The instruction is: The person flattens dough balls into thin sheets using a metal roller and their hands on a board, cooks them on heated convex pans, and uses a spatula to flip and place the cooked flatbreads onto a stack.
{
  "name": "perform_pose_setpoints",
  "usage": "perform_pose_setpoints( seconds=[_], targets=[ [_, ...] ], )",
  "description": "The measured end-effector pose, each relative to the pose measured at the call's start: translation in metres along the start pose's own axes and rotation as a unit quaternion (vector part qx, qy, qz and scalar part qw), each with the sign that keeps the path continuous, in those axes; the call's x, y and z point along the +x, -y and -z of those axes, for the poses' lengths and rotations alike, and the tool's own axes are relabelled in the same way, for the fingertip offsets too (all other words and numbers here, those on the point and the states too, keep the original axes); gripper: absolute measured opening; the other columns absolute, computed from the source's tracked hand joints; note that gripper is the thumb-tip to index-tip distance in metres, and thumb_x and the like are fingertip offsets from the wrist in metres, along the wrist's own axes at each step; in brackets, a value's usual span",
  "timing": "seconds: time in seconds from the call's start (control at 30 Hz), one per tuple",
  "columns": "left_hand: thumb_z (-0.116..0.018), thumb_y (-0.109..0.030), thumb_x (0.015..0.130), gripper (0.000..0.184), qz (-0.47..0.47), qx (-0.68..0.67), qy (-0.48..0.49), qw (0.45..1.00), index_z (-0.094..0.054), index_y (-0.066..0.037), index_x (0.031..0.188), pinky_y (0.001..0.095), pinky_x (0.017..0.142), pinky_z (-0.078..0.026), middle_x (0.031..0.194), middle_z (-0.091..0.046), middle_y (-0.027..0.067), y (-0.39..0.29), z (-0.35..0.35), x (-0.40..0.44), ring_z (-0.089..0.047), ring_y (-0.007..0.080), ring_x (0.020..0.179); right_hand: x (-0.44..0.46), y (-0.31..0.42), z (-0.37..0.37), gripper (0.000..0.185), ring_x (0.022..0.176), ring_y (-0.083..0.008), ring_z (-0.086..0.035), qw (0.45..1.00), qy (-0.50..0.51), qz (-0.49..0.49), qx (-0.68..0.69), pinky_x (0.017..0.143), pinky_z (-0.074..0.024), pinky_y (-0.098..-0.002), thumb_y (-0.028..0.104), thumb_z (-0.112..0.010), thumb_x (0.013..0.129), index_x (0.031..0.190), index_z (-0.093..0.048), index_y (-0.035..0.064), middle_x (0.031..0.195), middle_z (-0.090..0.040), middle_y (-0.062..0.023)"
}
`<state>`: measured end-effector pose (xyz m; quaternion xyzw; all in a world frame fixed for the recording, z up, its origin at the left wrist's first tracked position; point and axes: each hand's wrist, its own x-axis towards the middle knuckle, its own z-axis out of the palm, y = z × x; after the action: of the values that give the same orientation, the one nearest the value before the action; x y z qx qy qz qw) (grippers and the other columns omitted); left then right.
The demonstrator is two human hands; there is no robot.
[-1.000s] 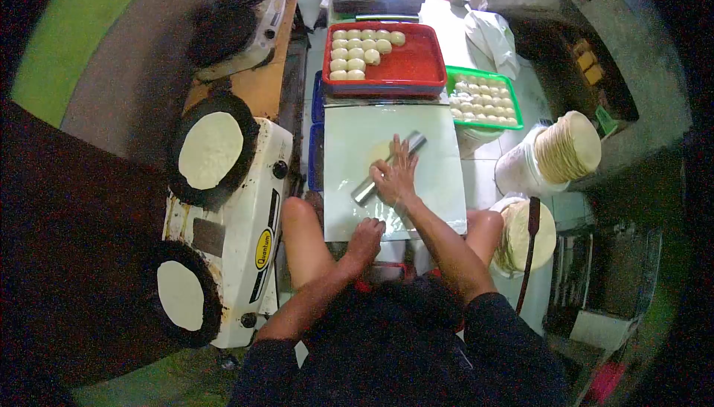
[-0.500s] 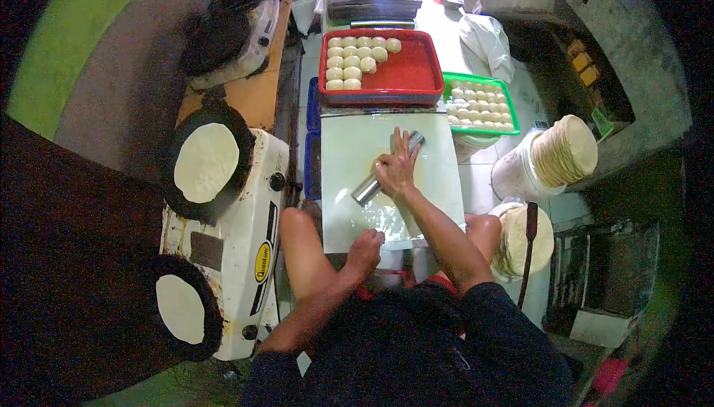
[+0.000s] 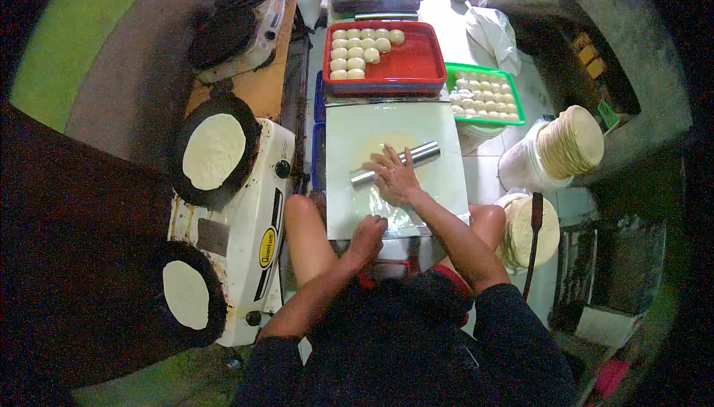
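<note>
My right hand lies over a shiny metal rolling pin, its fingers spread across the middle of the pin. Beneath the pin, a thin pale round of dough is faintly visible on the white board; my hand and the pin hide part of it. At the board's near edge rests my left hand, its fingers curled closed. Whatever those fingers pinch, if anything, is hidden.
Beyond the board, a red tray holds rows of dough balls, and a green tray holds more. On the left, a white two-burner stove carries pans with flatbreads. Stacked flatbreads stand at right near a dark-handled tool.
The rolling pin has turned to a flatter angle across the board, and my right hand has turned with it. My left hand stays at the board's near edge. The whole view has shifted slightly.
</note>
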<state>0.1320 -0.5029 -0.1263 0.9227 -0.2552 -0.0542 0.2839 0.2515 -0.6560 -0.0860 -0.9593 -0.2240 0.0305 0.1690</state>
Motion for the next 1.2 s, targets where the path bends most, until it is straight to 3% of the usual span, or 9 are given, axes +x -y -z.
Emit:
perform_pose_setpoints(
  seconds=[0.23, 0.37, 0.4, 0.53, 0.73, 0.8, 0.93, 1.07, 1.2],
  targets=[
    [-0.062, 0.001, 0.074, 0.014, 0.0, -0.003, 0.022, 1.0, -0.061, -0.003, 0.088, 0.0477, 0.081, -0.05, 0.088, -0.062, 0.0177, 0.011, -0.008, 0.003, -0.059, 0.0387, 0.091, -0.021, -0.014, 0.005, 0.037, 0.152, -0.0447, -0.001, 0.996, -0.007, -0.081, 0.04, 0.114, -0.0043, -0.0746, 0.041, -0.056, 0.087, 0.117, -0.071, 0.0269, 0.166, -0.004, -0.0187],
    [-0.061, -0.002, 0.079, 0.01, 0.0, -0.005, 0.03, 1.0, -0.059, -0.003, 0.089, 0.0487, 0.078, -0.049, 0.088, -0.06, 0.017, 0.001, 0.005, 0.004, -0.058, 0.0386, 0.09, -0.008, -0.042, -0.035, 0.069, 0.152, -0.046, 0.0, 0.98, -0.152, -0.065, 0.11, 0.118, -0.0196, -0.0634, 0.014, -0.063, 0.081, 0.146, -0.049, 0.0332, 0.166, -0.001, -0.0222],
    [-0.061, -0.003, 0.079, 0.01, -0.011, -0.011, 0.022, 1.0, -0.058, -0.003, 0.089, 0.0486, 0.078, -0.049, 0.088, -0.06, 0.0169, -0.001, 0.006, 0.004, -0.058, 0.0385, 0.09, -0.009, -0.039, -0.025, 0.081, 0.149, -0.044, -0.019, 0.983, -0.171, -0.06, 0.034, 0.115, -0.0302, -0.0571, 0.006, -0.061, 0.083, 0.153, -0.036, 0.0367, 0.163, -0.013, -0.0238],
    [-0.065, -0.002, 0.075, 0.018, 0.012, -0.068, 0.04, 0.997, -0.056, -0.003, 0.09, 0.0478, 0.076, -0.048, 0.088, -0.058, 0.017, 0.003, 0.005, 0.004, -0.055, 0.0382, 0.089, -0.001, -0.027, 0.0, 0.073, 0.123, -0.029, -0.052, 0.987, -0.068, -0.146, -0.013, 0.101, -0.0386, -0.0523, 0.014, -0.064, 0.088, 0.153, -0.037, 0.0329, 0.143, -0.048, -0.0137],
    [-0.063, -0.002, 0.078, 0.016, -0.026, -0.081, 0.027, 0.996, -0.057, -0.002, 0.093, 0.0477, 0.077, -0.047, 0.088, -0.058, 0.0182, 0.004, 0.014, 0.006, -0.058, 0.0395, 0.087, 0.038, -0.049, -0.03, 0.069, 0.116, -0.0258, -0.054, 0.971, -0.233, -0.034, -0.05, 0.104, -0.0336, -0.0521, 0.025, -0.07, 0.085, 0.148, -0.043, 0.032, 0.136, -0.055, -0.0034],
    [-0.062, -0.002, 0.083, 0.013, 0.089, -0.213, 0.06, 0.971, -0.059, -0.002, 0.095, 0.0479, 0.081, -0.048, 0.092, -0.06, 0.0185, 0.017, 0.003, 0.014, -0.059, 0.0402, 0.091, 0.067, -0.063, -0.039, 0.072, 0.127, -0.027, -0.05, 0.974, -0.222, -0.011, -0.038, 0.109, -0.029, -0.058, 0.034, -0.071, 0.084, 0.149, -0.043, 0.0321, 0.144, -0.05, -0.004],
    [-0.052, -0.02, 0.097, 0.038, -0.154, -0.026, -0.004, 0.988, -0.051, -0.004, 0.132, 0.0505, 0.106, -0.04, 0.134, -0.053, 0.0195, 0.024, 0.014, 0.074, -0.051, 0.0383, 0.125, 0.093, -0.07, 0.013, 0.072, 0.15, -0.0289, -0.026, 0.949, -0.311, -0.049, -0.003, 0.116, -0.011, -0.0698, 0.038, -0.069, 0.088, 0.152, -0.039, 0.0301, 0.162, -0.028, -0.007],
    [-0.039, -0.038, 0.103, 0.064, -0.121, 0.146, 0.11, 0.976, -0.022, -0.01, 0.158, 0.0556, 0.122, -0.014, 0.165, -0.016, 0.0171, 0.056, 0.009, 0.162, -0.018, 0.036, 0.151, -0.033, -0.127, 0.093, 0.052, 0.145, -0.0314, -0.033, 0.913, -0.367, -0.164, 0.073, 0.117, -0.0288, -0.0442, 0.023, -0.063, 0.092, 0.141, -0.054, 0.0102, 0.153, -0.042, -0.0143],
    [-0.036, -0.043, 0.104, 0.068, -0.03, 0.126, -0.004, 0.992, -0.015, -0.012, 0.16, 0.0579, 0.122, -0.003, 0.167, -0.009, 0.0122, 0.062, 0.002, 0.202, -0.006, 0.0313, 0.154, -0.269, -0.192, 0.089, 0.084, 0.147, -0.043, -0.022, 0.881, -0.322, -0.328, -0.108, 0.12, -0.0192, -0.0517, 0.021, -0.075, 0.083, 0.152, -0.032, 0.0037, 0.157, -0.028, -0.0249]
  ],
)
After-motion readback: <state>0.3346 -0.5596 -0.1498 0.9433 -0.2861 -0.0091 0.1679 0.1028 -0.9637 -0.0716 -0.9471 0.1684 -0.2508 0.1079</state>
